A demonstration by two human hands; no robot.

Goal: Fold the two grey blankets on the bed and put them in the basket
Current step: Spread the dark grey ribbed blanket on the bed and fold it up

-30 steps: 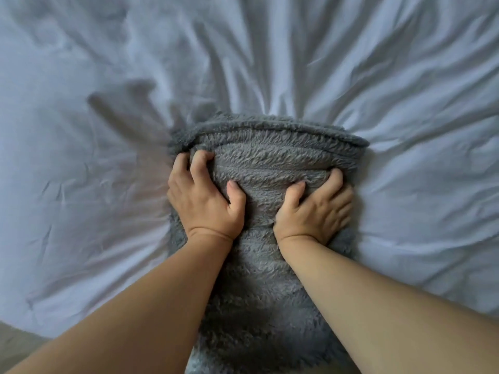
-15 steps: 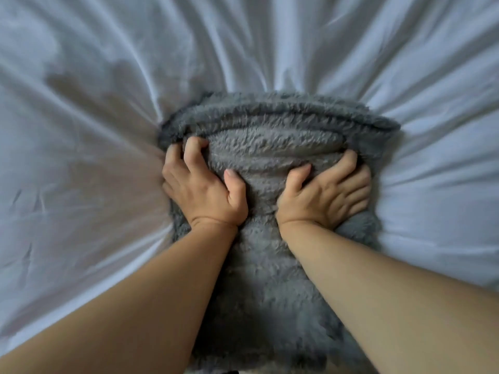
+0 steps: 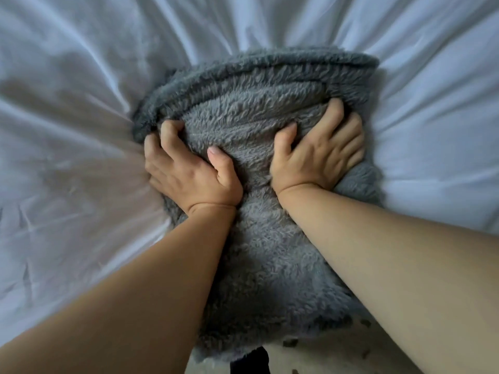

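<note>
A fluffy grey blanket (image 3: 256, 109), folded into a thick stack of layers, lies on the white bed sheet (image 3: 67, 76) in the middle of the view. My left hand (image 3: 186, 171) grips its left edge, fingers curled round the side and thumb pressed on top. My right hand (image 3: 321, 155) grips the right side, fingers dug into the pile and wrapped over the edge. The blanket's near part hangs toward me over the bed edge between my forearms. A second blanket and the basket are out of sight.
The white sheet is creased, with wrinkles radiating from the blanket. At the bottom, a strip of pale speckled floor (image 3: 318, 354) and a dark object (image 3: 251, 363) show below the bed edge.
The blanket has slid toward me and bunched up between my hands, its left far corner tilting nearer. Both hands keep their grip; the sheet wrinkles pull tighter round it.
</note>
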